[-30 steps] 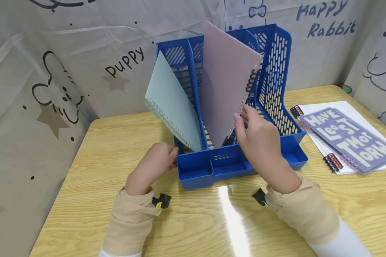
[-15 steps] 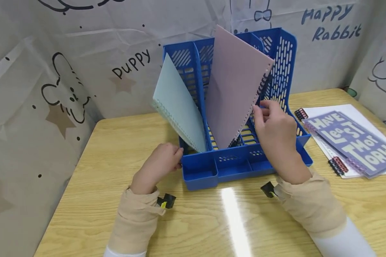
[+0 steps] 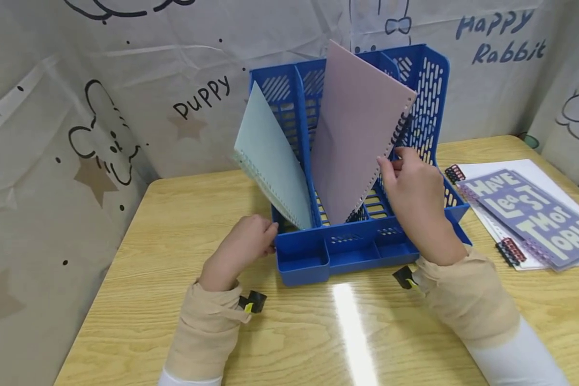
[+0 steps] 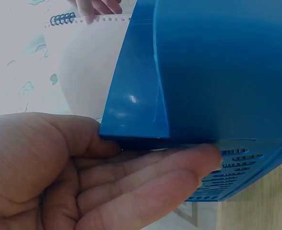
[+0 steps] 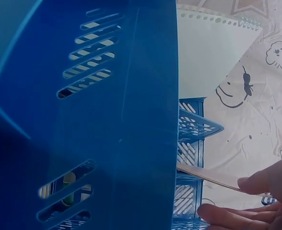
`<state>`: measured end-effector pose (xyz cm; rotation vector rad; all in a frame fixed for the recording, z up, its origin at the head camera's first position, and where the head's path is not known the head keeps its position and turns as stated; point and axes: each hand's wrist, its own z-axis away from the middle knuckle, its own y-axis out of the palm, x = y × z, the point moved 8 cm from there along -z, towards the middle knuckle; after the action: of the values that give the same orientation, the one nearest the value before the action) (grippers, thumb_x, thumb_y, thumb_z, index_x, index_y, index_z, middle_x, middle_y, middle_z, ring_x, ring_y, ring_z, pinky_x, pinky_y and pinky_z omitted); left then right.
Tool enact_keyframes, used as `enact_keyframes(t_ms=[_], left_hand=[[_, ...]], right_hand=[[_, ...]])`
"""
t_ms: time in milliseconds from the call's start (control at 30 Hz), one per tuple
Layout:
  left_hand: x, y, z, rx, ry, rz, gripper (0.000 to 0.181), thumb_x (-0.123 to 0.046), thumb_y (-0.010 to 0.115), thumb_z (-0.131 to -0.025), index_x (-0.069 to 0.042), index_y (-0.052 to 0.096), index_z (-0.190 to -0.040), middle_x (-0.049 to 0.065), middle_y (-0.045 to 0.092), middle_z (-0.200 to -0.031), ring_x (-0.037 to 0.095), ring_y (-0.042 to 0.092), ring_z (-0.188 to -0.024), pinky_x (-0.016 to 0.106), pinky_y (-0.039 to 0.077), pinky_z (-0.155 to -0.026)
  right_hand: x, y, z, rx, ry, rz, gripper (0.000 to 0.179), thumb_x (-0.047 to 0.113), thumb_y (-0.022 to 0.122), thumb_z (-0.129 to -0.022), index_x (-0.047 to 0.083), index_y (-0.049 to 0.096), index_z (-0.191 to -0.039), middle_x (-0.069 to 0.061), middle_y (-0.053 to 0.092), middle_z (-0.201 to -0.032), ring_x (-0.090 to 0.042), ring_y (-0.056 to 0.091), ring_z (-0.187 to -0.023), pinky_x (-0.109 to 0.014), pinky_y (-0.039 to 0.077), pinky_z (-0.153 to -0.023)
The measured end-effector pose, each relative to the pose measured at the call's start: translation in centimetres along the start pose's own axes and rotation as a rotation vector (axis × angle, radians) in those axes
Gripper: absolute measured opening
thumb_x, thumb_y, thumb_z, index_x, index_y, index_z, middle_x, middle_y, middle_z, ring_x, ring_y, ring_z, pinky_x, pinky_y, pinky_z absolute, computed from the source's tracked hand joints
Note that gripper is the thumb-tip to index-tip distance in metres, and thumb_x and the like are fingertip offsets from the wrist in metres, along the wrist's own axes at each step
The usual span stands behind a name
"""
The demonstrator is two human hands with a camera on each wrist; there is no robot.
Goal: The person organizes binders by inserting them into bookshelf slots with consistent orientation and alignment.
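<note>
A pink spiral notebook (image 3: 359,128) stands tilted in a middle compartment of a blue file rack (image 3: 347,233), with its spine toward the front right. My right hand (image 3: 412,187) pinches that spine edge, thumb on the near face and fingers behind it. In the right wrist view the notebook's edge runs between thumb and fingers. A mint-green notebook (image 3: 272,155) leans left in the leftmost compartment, above the rack's left side. At the rack's front left corner my left hand (image 3: 241,246) grips the rim; the left wrist view shows the thumb inside and fingers along the outer wall.
To the right of the rack lie a purple lettered notebook (image 3: 526,209) and white sheets (image 3: 502,169) with dark-and-red coils. The rack's front carries small trays (image 3: 301,262). A printed cloth (image 3: 173,59) hangs behind the wooden table (image 3: 294,332).
The pink notebook's spine edge has shifted slightly right against the rack, with my right hand moving along. My left hand keeps its grip on the corner. The head view has turned slightly.
</note>
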<state>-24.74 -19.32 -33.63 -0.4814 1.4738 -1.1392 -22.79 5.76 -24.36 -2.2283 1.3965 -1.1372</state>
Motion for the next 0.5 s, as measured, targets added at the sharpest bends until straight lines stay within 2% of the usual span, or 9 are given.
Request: enact_keyframes(t_ms=[67, 200, 367, 500], left_hand=[[-0.1, 0.0, 0.0, 0.000, 0.006, -0.001, 0.048, -0.017, 0.037, -0.102, -0.006, 0.053, -0.057, 0.004, 0.058, -0.055, 0.013, 0.054, -0.052, 0.026, 0.043, -0.058], [-0.3, 0.0, 0.0, -0.003, 0.014, -0.010, 0.048, -0.016, 0.037, -0.101, -0.006, 0.054, -0.058, 0.003, 0.058, -0.055, 0.012, 0.053, -0.052, 0.026, 0.044, -0.060], [-0.3, 0.0, 0.0, -0.002, 0.015, -0.011, 0.047, -0.016, 0.038, -0.101, -0.005, 0.054, -0.058, 0.004, 0.059, -0.056, 0.012, 0.053, -0.051, 0.026, 0.044, -0.059], [-0.1, 0.1, 0.0, 0.000, 0.013, -0.006, 0.048, -0.016, 0.038, -0.102, -0.006, 0.053, -0.058, 0.004, 0.059, -0.056, 0.013, 0.053, -0.051, 0.026, 0.044, -0.058]], right_hand=[[-0.1, 0.3, -0.2, 0.032, 0.011, -0.017, 0.032, 0.017, 0.060, -0.093, -0.013, 0.060, -0.102, -0.025, 0.069, -0.086, -0.040, 0.064, -0.068, -0.048, 0.047, -0.056], [0.0, 1.1, -0.4, 0.072, 0.013, -0.063, 0.023, 0.012, 0.061, -0.092, -0.011, 0.061, -0.090, -0.025, 0.067, -0.074, -0.034, 0.059, -0.057, -0.034, 0.040, -0.047], [0.5, 1.6, -0.5, 0.044, -0.029, -0.058, 0.021, 0.007, 0.059, -0.092, -0.009, 0.057, -0.077, -0.017, 0.055, -0.057, -0.026, 0.046, -0.045, -0.026, 0.029, -0.041], [1.2, 1.5, -0.4, -0.012, -0.087, -0.070, 0.020, 0.004, 0.058, -0.092, -0.010, 0.058, -0.077, -0.019, 0.056, -0.060, -0.027, 0.046, -0.043, -0.027, 0.029, -0.040]])
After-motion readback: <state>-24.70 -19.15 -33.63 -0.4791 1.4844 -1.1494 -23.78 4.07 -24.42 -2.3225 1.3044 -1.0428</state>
